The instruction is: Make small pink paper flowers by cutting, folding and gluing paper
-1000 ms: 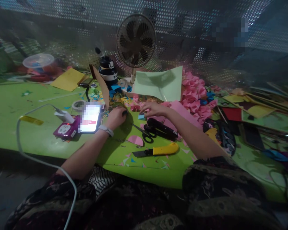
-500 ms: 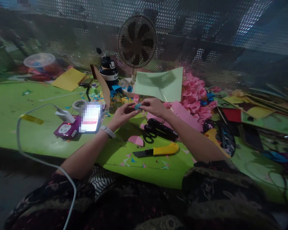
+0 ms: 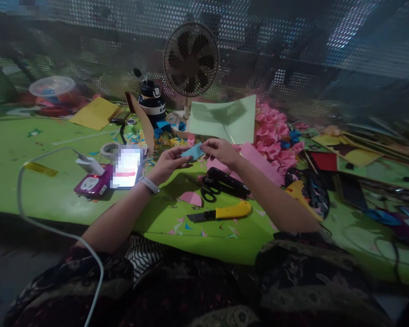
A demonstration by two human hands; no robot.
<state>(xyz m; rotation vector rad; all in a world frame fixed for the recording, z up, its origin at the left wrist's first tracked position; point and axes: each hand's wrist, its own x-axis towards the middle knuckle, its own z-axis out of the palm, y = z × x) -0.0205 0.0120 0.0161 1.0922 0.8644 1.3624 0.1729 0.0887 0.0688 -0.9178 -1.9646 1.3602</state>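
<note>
Fingertips (image 3: 207,145) of the right hand (image 3: 221,152) and the left hand (image 3: 167,164) are both pinched shut on a small light-blue paper piece (image 3: 192,151), held between them just above the lime-green table (image 3: 37,190). Far as I can tell it's flat, no folds showing. Black-handled scissors (image 3: 209,190) and a yellow-handled utility knife (image 3: 225,212) lie untouched below the hands. A heap of folded pink paper shapes (image 3: 272,131) already sits near the right hand, so plenty looks done.

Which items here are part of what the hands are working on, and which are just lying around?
In hand: blue paper piece, held between left hand and right hand.
Lying about: scissors, yellow knife, phone, fan, pink paper flowers.
</note>
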